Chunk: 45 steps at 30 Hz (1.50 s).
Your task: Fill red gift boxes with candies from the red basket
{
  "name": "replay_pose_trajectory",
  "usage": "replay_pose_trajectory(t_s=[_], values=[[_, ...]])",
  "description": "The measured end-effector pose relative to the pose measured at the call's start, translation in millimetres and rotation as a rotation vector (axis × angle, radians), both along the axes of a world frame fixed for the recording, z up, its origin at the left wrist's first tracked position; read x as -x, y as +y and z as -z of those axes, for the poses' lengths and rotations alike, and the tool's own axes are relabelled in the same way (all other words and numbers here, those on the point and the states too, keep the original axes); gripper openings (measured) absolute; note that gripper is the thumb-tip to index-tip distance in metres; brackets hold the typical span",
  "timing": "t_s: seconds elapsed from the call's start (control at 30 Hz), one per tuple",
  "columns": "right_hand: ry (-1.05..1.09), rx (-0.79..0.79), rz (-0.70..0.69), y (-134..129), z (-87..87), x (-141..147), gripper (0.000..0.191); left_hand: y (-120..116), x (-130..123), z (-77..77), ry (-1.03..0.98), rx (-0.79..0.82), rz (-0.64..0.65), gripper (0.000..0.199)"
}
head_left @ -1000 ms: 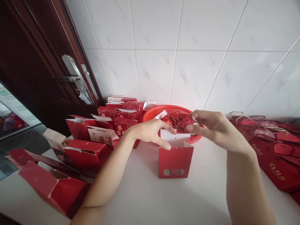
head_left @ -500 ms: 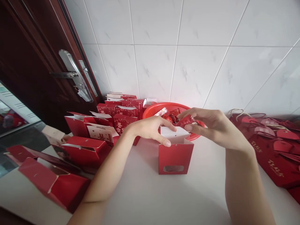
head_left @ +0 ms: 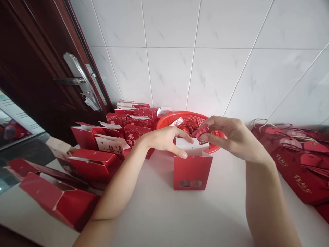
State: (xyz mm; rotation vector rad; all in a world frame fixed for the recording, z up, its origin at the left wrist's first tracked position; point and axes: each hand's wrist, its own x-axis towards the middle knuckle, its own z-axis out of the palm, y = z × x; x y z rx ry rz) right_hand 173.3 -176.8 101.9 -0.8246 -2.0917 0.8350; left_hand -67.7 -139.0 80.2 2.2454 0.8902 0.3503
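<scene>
An open-topped red box (head_left: 192, 169) stands upright on the white table, with something red showing through the oval window low on its front. My left hand (head_left: 168, 140) holds the box's upper left edge between thumb and fingers. Above the box's right side, my right hand (head_left: 223, 135) pinches a red wrapped packet (head_left: 200, 132). Behind both hands is a red plastic basket (head_left: 167, 119) holding several wrapped pieces; my right hand covers part of it.
Several red boxes (head_left: 89, 161) with raised flaps fill the table's left side. Red bags (head_left: 295, 171) with cord handles lie at the right. A tiled wall (head_left: 169, 75) rises behind, and a dark door (head_left: 46, 51) stands at the left.
Something red now shows in the box's window, which looked empty before. The packet in my right hand sits slightly further left. My left hand has hardly moved.
</scene>
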Motion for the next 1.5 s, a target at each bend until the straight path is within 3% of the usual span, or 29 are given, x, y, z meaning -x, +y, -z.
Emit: replay_pose_trajectory(t_s=[0.43, 0.6, 0.8, 0.97, 1.13, 1.23, 1.33, 1.43, 1.5], values=[[-0.260, 0.068, -0.108, -1, 4.8, 15, 0.016, -3, -2, -4.1, 0.034, -0.002, 0.010, 0.048], [-0.390, 0.013, -0.155, 2, 9.7, 18, 0.022, -5, -3, -5.9, 0.013, 0.025, 0.038, 0.039], [-0.513, 0.014, -0.259, 8, 17.0, 18, 0.028, -4, -3, -4.4, 0.035, -0.004, 0.024, 0.051], [-0.656, 0.167, -0.431, 17, 5.5, 31, 0.024, -4, -4, -2.5, 0.030, -0.013, 0.051, 0.053], [-0.842, 0.441, -0.582, 39, -6.9, 53, 0.033, -6, -5, -3.4, 0.040, -0.017, 0.053, 0.047], [-0.657, 0.532, -0.497, 48, -7.4, 60, 0.018, -6, -5, -5.2, 0.040, -0.003, 0.065, 0.046], [-0.456, 0.496, -0.381, 48, -6.3, 61, 0.026, -5, -5, -6.8, 0.075, 0.018, 0.064, 0.051], [-0.575, 0.517, -0.367, 43, -2.7, 61, 0.036, -5, -6, -7.8, 0.115, 0.027, 0.043, 0.060], [-0.678, 0.434, -0.325, 42, 2.0, 62, 0.040, -5, -7, -8.4, 0.135, 0.019, 0.037, 0.066]])
